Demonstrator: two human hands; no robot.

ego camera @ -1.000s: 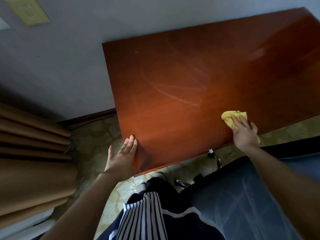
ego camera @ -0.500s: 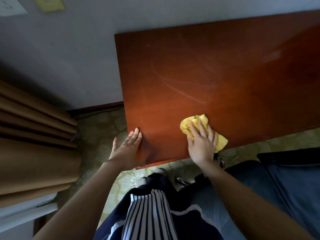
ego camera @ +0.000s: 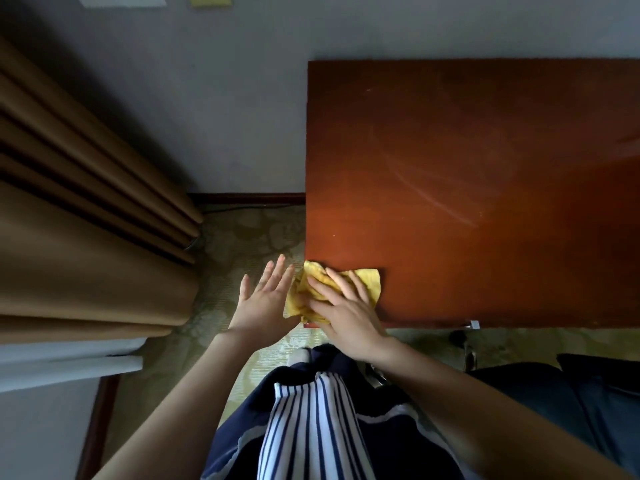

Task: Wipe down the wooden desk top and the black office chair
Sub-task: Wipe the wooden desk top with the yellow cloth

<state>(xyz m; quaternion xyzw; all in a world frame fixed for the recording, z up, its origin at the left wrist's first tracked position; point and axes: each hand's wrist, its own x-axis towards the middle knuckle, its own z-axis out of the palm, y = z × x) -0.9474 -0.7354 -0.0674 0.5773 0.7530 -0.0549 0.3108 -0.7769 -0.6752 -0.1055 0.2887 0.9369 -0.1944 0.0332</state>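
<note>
Your right hand lies flat with fingers spread, pressing the yellow cloth onto the near-left corner of the desk top. Your left hand is open with straight fingers, just off the desk's left edge and against the part of the cloth that hangs over it. From this corner all the unwiped wood lies to your right and away from you, and the desk's long axis runs rightward. The right hand already carries the cloth, so the next stroke probably goes that way. Pale streaks show mid-surface, in its path. Nothing stands on the wood. The office chair sits low at your right, near the front edge, and may crowd your right arm. The curtain hangs well apart on the left, over carpet, and the wall runs behind it all.
</note>
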